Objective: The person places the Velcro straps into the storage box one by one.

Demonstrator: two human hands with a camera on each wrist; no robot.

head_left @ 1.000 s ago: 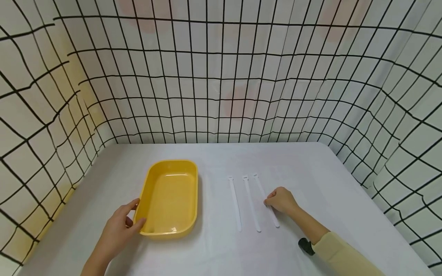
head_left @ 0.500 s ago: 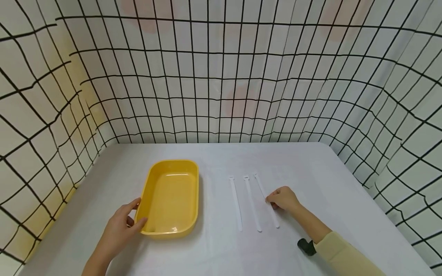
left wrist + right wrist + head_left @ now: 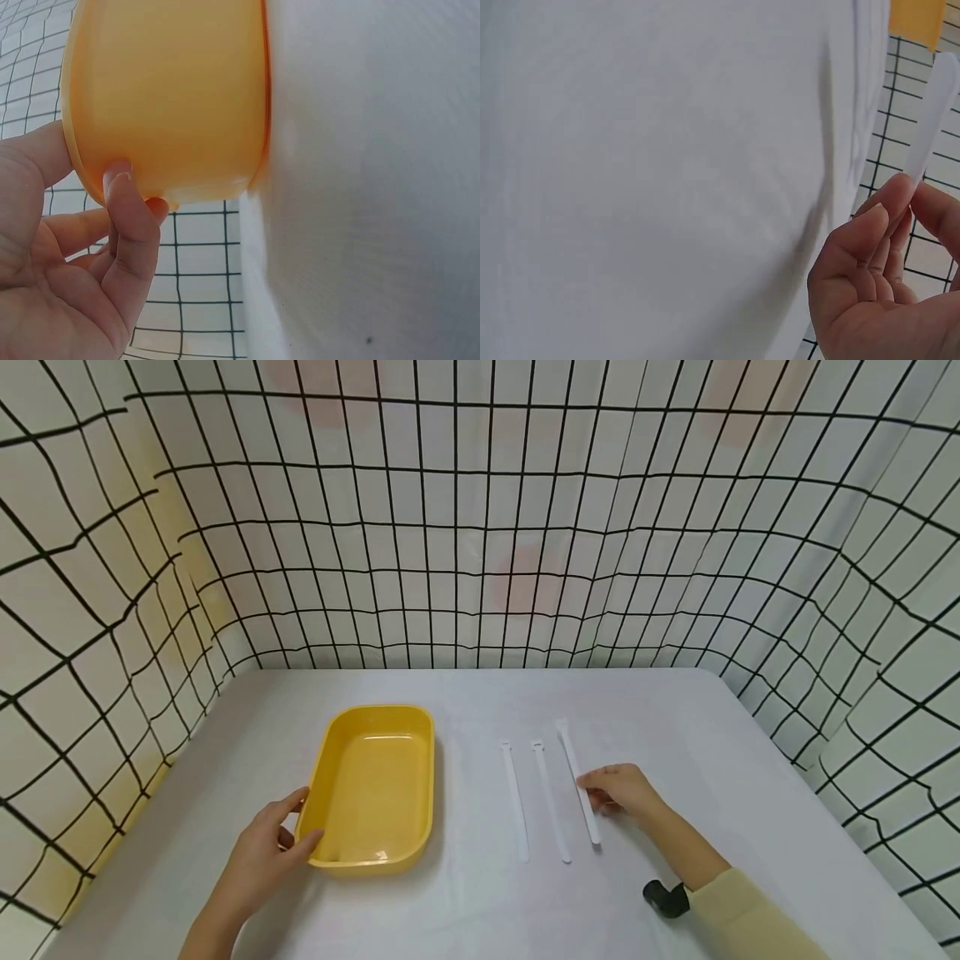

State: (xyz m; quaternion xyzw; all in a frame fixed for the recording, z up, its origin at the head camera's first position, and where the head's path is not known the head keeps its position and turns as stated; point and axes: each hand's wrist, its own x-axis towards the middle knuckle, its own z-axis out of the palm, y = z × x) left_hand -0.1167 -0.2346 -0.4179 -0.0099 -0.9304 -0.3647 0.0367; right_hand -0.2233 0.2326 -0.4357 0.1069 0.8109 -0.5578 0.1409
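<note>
A yellow rectangular tray (image 3: 378, 793) with rounded corners stands at the left of the table, its inside bare. My left hand (image 3: 255, 856) pinches the tray's near left corner; in the left wrist view the thumb and fingers sit on either side of the rim. At the right, my right hand (image 3: 621, 792) pinches a white cable strap (image 3: 588, 818) near its middle between thumb and fingers. In the right wrist view the strap's rounded end (image 3: 934, 112) sticks up from the fingertips, above the cloth. Two more white straps, the left one (image 3: 515, 802) and the middle one (image 3: 552, 802), lie side by side.
A white cloth covers the table (image 3: 465, 910). White walls with a black grid (image 3: 480, 527) stand behind it and on both sides. A small black device (image 3: 666, 899) sits at my right wrist, by the yellow sleeve (image 3: 750, 918).
My right hand has lifted the rightmost strap off the cloth; it now stands more upright in view, its head farther up. The left hand and the tray stay as they were.
</note>
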